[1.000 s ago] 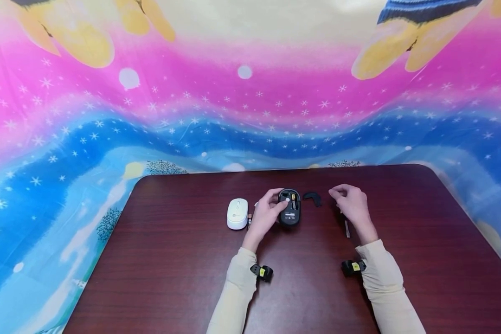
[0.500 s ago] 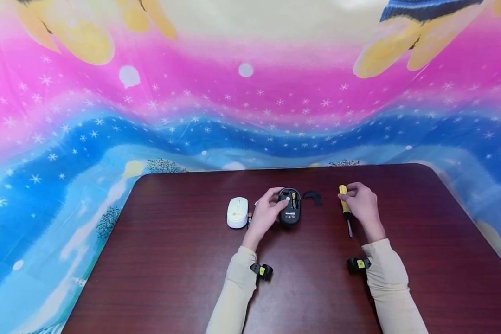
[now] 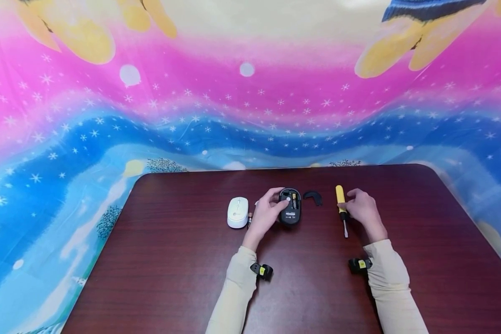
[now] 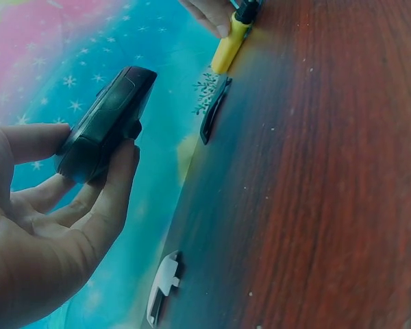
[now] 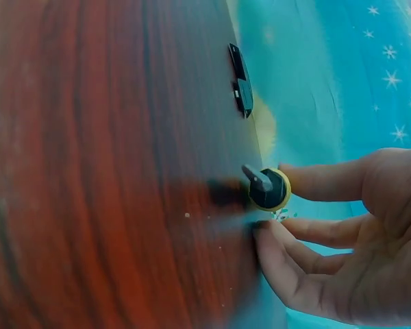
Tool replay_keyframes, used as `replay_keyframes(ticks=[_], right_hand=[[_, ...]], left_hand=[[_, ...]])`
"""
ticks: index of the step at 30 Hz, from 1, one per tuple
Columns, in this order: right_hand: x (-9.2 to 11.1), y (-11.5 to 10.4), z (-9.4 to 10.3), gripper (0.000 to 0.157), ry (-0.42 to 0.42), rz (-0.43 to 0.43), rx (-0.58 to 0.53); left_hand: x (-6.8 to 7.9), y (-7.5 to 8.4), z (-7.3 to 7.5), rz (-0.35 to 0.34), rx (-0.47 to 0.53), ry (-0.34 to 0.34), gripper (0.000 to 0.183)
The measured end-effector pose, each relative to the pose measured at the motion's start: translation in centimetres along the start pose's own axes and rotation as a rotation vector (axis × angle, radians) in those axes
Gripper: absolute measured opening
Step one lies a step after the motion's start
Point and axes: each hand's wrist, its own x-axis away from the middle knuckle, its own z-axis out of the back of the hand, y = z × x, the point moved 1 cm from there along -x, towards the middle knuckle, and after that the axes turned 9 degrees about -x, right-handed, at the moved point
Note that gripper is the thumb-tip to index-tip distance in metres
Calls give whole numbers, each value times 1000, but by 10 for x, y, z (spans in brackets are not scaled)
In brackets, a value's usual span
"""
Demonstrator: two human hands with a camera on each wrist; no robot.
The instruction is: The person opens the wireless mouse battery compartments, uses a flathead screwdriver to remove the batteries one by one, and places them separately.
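Observation:
My left hand (image 3: 264,217) grips a black computer mouse (image 3: 291,216) with its underside towards me. Its battery compartment lies uncovered, with a battery (image 3: 294,199) inside. In the left wrist view, thumb and fingers hold the mouse by its sides. My right hand (image 3: 362,208) is beside a flat-blade screwdriver (image 3: 340,195) with a yellow and black handle. The thumb touches the handle, while the other fingers are bent loosely away from it. Between the mouse and the screwdriver lies a black curved battery cover (image 3: 314,198).
A white mouse (image 3: 237,212) sits left of my left hand. Beside it a small battery (image 3: 250,218) shows, partly hidden by the hand. In the left wrist view a white cover (image 4: 163,288) lies on the dark wooden table (image 3: 171,260). A printed cloth (image 3: 250,116) hangs behind.
The screwdriver, first mostly hidden under my right hand, came into view in its fingers, then shifted slightly left. The right fingers have loosened from it. My left hand keeps its hold.

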Motion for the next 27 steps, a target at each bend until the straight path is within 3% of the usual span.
replay_keyframes(ticks=[5, 14, 27], right_hand=[[1, -1, -2, 51, -71, -48, -47], [-1, 2, -4, 38, -78, 12, -33], [1, -7, 8, 48, -154, 73, -424]], left_hand=[[2, 0, 1, -15, -6, -8, 42], [1, -1, 0, -16, 10, -1, 42], [1, 0, -2, -5, 25, -7, 42]])
